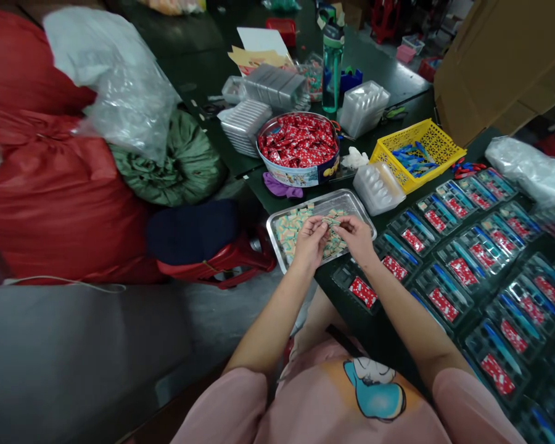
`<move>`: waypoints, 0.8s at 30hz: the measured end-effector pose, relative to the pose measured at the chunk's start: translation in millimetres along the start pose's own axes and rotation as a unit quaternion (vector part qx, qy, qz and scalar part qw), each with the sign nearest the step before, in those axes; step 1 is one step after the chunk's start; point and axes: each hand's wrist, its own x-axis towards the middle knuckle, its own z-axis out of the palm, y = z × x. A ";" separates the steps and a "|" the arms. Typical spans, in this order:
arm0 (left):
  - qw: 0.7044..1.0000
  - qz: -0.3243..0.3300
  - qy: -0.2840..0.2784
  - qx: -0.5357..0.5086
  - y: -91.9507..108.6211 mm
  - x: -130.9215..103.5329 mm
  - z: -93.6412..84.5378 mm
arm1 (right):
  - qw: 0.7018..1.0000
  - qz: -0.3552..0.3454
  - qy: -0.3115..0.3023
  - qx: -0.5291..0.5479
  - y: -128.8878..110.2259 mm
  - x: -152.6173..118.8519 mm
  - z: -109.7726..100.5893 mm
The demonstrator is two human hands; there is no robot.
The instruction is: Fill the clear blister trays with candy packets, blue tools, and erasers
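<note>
Pinching a small striped pastel piece [332,222] right of frame center, over the metal tray [275,248] (maybe more than one piece, too small to tell). With fingers of the left hand [311,237] nearly closed on the piece from the left, thumb against fingertips; with fingers of the right hand [357,234] also nearly closed, gripping from the right. In the tray, below and around both hands: loose matching pieces [292,229]. Just above the tray, on the dark tabletop [374,336]: a round tin [289,177] heaped with red patterned packets [300,139], plus a purple cloth [283,186] beside it. At the tray's upper right: stacked clear plastic shells [379,188], then a yellow basket [400,137] of blue pens [415,159]. Across the right side of the frame: rows of clear packs [444,302], mostly showing a red packet and blue pen inside.
</note>
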 end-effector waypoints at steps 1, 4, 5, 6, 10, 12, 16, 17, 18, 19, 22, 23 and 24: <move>1.000 0.001 -0.004 -0.004 0.0 -0.4 -0.2 | 1.000 -0.017 0.003 -0.016 -1.8 -0.9 -0.4; 1.000 -0.001 -0.008 -0.020 -0.4 -1.4 -0.5 | 0.996 -0.060 0.012 -0.059 -8.0 -4.0 -0.7; 1.000 -0.002 -0.007 -0.027 -0.6 -1.4 -0.6 | 0.995 -0.070 0.014 -0.069 -9.5 -4.9 -0.5; 0.999 -0.005 -0.008 -0.034 -0.8 -1.2 -0.9 | 0.994 -0.076 0.015 -0.076 -10.4 -5.8 -0.2; 0.998 -0.017 0.003 -0.067 1.1 3.7 -4.7 | 0.996 -0.060 0.004 -0.058 -7.8 -7.5 0.1; 0.996 -0.025 0.031 -0.082 4.2 7.6 -8.4 | 0.999 -0.030 0.002 -0.028 -5.3 -7.5 -1.1; 0.995 -0.032 0.064 -0.068 9.5 11.1 -14.8 | 1.000 0.008 -0.004 0.024 -4.7 -7.1 -4.2; 0.996 -0.031 0.058 -0.061 9.7 10.4 -15.3 | 0.999 0.010 -0.006 0.033 -4.9 -7.0 -4.4; 0.997 -0.028 0.050 -0.054 9.2 9.1 -15.3 | 0.999 0.010 -0.009 0.042 -5.0 -6.8 -4.3; 0.998 -0.022 0.041 -0.047 8.4 7.6 -14.8 | 0.999 0.010 -0.013 0.048 -4.8 -6.6 -4.0; 1.000 0.002 0.027 -0.011 4.6 2.7 -11.0 | 0.999 0.005 -0.017 0.049 -2.2 -6.4 -2.1; 1.000 0.010 0.027 0.002 3.5 1.4 -9.5 | 0.999 0.002 -0.018 0.044 -1.0 -6.4 -1.5; 0.999 0.018 0.031 0.011 2.4 0.3 -8.0 | 0.999 0.001 -0.020 0.037 0.1 -6.5 -1.0</move>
